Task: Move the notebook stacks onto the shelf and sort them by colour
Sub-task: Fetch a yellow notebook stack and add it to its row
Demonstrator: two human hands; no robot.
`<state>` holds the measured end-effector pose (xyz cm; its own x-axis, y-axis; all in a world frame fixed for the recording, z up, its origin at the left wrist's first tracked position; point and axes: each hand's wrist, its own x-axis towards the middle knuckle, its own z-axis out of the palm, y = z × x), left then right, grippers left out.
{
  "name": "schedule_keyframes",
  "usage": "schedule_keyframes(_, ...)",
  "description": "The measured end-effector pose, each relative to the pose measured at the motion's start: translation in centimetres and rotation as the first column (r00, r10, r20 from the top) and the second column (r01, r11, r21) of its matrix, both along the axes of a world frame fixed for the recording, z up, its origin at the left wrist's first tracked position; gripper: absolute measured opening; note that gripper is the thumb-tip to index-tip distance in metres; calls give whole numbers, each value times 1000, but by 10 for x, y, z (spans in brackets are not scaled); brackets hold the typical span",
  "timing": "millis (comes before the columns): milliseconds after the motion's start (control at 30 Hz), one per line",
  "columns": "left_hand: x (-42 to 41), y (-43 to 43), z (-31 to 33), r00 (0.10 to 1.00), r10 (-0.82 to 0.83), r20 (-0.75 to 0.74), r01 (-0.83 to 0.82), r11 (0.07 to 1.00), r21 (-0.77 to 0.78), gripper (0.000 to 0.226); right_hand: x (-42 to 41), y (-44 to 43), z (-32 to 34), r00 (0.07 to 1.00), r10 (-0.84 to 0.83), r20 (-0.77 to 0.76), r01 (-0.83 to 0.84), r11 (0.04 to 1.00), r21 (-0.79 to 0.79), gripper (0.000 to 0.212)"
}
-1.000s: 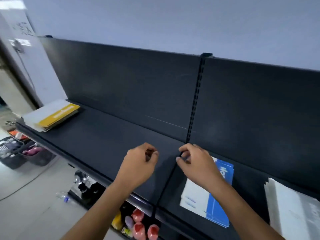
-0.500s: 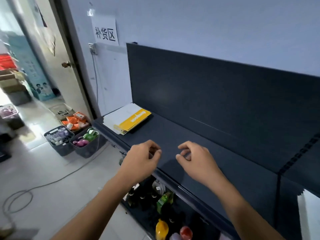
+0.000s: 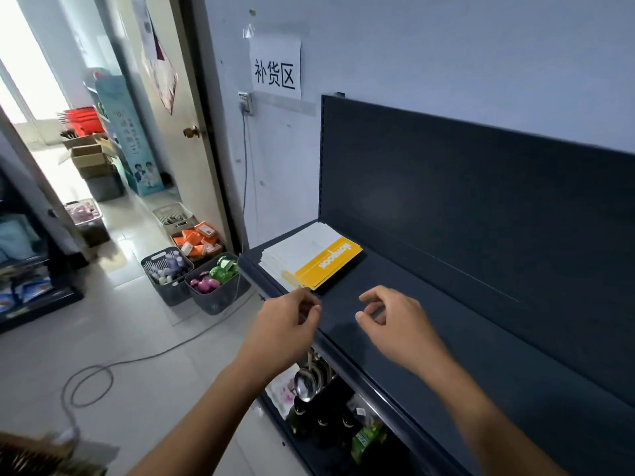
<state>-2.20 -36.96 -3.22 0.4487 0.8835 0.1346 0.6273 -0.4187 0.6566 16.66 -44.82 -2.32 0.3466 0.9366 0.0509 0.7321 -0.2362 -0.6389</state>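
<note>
Two hands hover over the shelf, both empty. The left hand has its fingers curled loosely inward, thumb near the fingertips, pinching nothing. The right hand is half open, fingers bent, also holding nothing.

The stack of notebooks lies flat at the shelf's left end, just beyond the left hand and up and to the left of the right. The left hand is the nearer: its knuckles sit just short of the stack's near corner, though whether they touch it I cannot tell. The right hand is farther off, with bare shelf between it and the stack. The stack's long axis runs diagonally, from the shelf's front edge back toward the back panel, so its near short edge faces the hands. My guess is that the next reach goes forward and left, one hand to each long side.

The notebooks look thin and soft-covered, white with a yellow band bearing white lettering on top. Their edges are slightly fanned, so the pile may slip if lifted by one side. The shelf is dark, matte, smooth metal with a raised front lip. Baskets of small goods stand on the tiled floor below to the left.
</note>
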Motion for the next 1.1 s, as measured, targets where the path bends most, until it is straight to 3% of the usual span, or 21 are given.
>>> schedule_keyframes(567,77,129,-11,992,-91,-92,87,995,-39,15,81,101,-25,989,-136,-64,134,990,-34,22)
schedule_keyframes(1100,71,292,-38,969,-233,-80,240,967,84,15,45,198,-48,914,-403,-51,394,910,-128,22)
